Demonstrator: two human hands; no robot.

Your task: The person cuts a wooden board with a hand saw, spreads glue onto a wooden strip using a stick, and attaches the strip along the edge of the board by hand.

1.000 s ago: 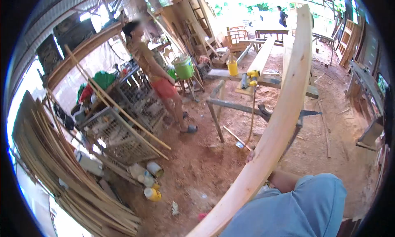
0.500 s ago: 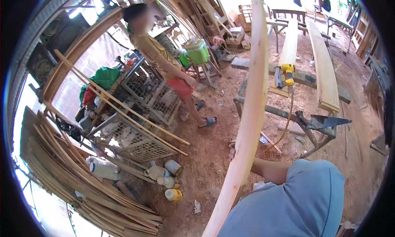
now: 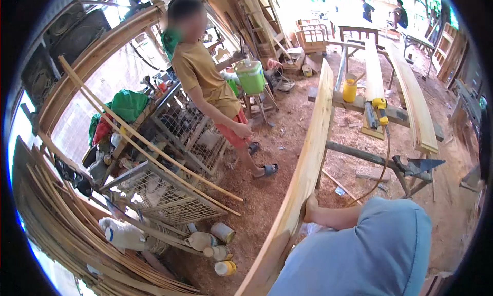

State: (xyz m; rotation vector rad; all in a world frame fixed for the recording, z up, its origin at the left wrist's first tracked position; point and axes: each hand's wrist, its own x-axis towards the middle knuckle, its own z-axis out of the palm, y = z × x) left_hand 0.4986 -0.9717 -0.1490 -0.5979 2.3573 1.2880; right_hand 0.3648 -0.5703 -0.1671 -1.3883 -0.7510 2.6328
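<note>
- Lower than a moment ago in the head view, the far end of the long plank point(image 3: 298, 183) has dropped; the right hand point(image 3: 310, 208), whose fingertips showed past the plank's left edge, now shows at its right edge.
- Right hand, in that same view: it touches the plank's right edge, its fingers mostly out of sight behind the wood — how far closed it is, I cannot tell. The bare forearm runs from a blue-grey sleeve point(image 3: 359, 244).
- Left hand: out of view, so its state cannot be told.
- The long plank slants from the bottom centre up to the right, its far end near a yellow container point(image 3: 349, 91) with a stick in it.
- Right of the plank, a yellow and black nail gun point(image 3: 380, 111) lies at the near end of a pale board point(image 3: 374, 70), and a hose point(image 3: 387, 154) curves down from it. A wider board point(image 3: 411, 100) lies to the right of these.
- Left of the plank stands a person point(image 3: 203, 80) in a tan top and red shorts, near a green cooler point(image 3: 250, 79).
- Lower left are a wire rack point(image 3: 179, 201), a stack of thin boards point(image 3: 77, 234) and several tubs point(image 3: 223, 233) — all above or beside a floor point(image 3: 257, 208) strewn with shavings.
</note>
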